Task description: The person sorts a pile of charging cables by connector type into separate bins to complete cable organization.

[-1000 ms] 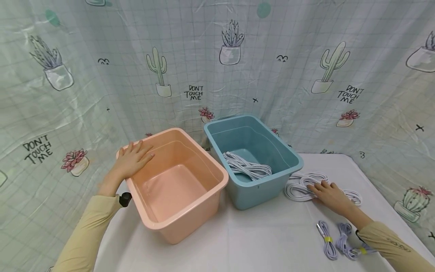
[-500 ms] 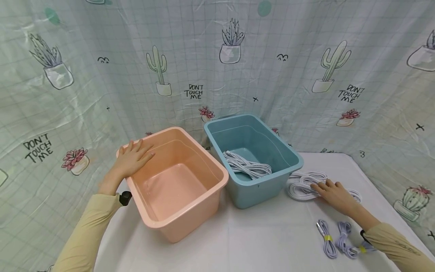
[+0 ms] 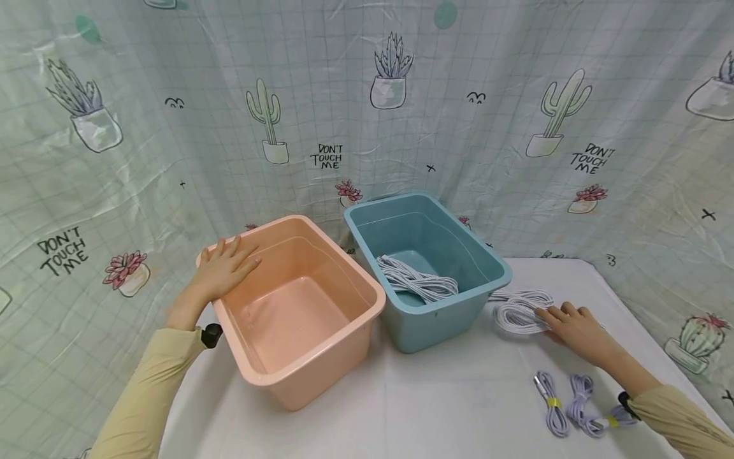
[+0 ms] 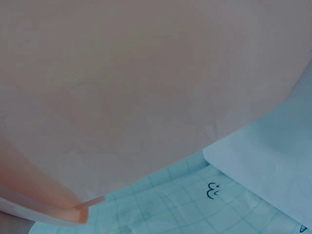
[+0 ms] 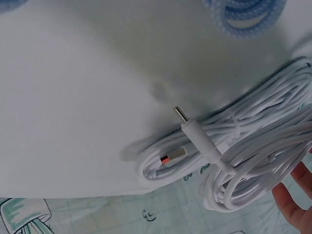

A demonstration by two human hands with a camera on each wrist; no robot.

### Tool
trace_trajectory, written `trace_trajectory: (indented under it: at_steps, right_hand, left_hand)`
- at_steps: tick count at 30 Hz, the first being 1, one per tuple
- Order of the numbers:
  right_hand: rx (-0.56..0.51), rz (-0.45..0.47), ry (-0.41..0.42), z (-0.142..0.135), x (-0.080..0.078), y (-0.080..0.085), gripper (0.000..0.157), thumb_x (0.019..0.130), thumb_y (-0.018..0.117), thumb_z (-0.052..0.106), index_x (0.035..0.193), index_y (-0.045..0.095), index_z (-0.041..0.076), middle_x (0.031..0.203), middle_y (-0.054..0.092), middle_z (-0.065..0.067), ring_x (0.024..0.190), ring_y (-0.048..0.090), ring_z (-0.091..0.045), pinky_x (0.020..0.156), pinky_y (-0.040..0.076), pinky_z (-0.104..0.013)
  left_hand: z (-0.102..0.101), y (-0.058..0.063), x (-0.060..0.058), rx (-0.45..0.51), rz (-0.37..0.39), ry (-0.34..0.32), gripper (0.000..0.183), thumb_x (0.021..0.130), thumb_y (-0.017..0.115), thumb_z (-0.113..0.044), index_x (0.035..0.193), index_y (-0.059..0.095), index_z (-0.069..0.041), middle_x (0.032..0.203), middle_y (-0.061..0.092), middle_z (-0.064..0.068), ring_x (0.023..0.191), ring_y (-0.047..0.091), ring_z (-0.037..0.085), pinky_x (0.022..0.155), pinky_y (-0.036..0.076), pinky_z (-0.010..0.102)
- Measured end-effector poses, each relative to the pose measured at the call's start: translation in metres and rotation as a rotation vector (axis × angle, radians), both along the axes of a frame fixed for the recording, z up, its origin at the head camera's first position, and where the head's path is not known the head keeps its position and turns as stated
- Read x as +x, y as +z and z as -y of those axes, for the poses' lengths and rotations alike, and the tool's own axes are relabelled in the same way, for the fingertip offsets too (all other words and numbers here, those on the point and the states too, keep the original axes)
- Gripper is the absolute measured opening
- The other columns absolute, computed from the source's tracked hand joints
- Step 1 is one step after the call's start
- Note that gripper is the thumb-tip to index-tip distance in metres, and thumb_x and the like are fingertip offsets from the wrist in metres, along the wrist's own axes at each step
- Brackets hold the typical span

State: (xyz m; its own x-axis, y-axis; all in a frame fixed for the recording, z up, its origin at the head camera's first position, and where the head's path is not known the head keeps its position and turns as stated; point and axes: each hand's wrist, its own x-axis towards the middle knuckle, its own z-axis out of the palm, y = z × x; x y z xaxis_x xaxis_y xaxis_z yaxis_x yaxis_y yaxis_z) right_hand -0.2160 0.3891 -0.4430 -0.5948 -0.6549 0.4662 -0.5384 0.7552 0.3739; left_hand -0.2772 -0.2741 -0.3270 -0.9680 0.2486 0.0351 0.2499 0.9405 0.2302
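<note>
My left hand [image 3: 223, 271] rests over the left rim of a peach plastic basin [image 3: 327, 376], its fingers spread. At the right, my right hand [image 3: 582, 335] grips a coil of white cable [image 3: 516, 317], with fingers curled at its far side in the right wrist view. A barrel plug [image 5: 200, 141] sticks out from this coil [image 5: 263, 175]. Another white cable coil [image 5: 219, 129] lies on the table beside it. In the left wrist view the basin's pale wall [image 4: 146, 107] fills most of the picture, and the left hand is largely hidden.
Right of the peach basin stands a blue-grey basin [image 3: 441, 328] with white cable [image 3: 418, 280] inside. Several lilac cables [image 3: 552, 408], bound with yellow ties, lie near the right forearm. A cactus-print curtain [image 3: 367, 127] hangs behind and around the white table [image 3: 436, 408].
My right hand has shifted right and slightly toward the table's right edge, drawing the white cable coil away from the blue-grey basin. The left hand stays on the peach basin.
</note>
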Motion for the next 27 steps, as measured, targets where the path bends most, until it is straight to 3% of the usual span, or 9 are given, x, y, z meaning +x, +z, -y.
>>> trace_trajectory:
  at_steps: [12, 27]
  right_hand:
    - [0.008, -0.013, -0.065, -0.013, 0.003, 0.021, 0.069, 0.094, 0.002, 0.048, 0.105, 0.056, 0.007, 0.078, 0.053, -0.004, 0.07, 0.046, -0.024, 0.051, 0.036, -0.038]
    - [0.022, -0.22, 0.02, -0.012, 0.004, 0.054, 0.06, 0.096, 0.01, 0.047, 0.1, 0.056, 0.009, 0.072, 0.049, -0.004, 0.065, 0.045, -0.024, 0.049, 0.03, -0.036]
  left_hand:
    - [0.001, -0.002, -0.001, -0.005, -0.005, 0.001, 0.064, 0.092, 0.022, -0.056, 0.143, 0.023, -0.017, 0.148, 0.005, 0.024, 0.131, -0.006, 0.051, 0.098, -0.006, 0.069]
    - [0.001, -0.003, -0.001, 0.008, -0.013, -0.002, 0.064, 0.092, 0.022, -0.056, 0.142, 0.024, -0.016, 0.148, 0.006, 0.024, 0.131, -0.006, 0.051, 0.098, -0.006, 0.069]
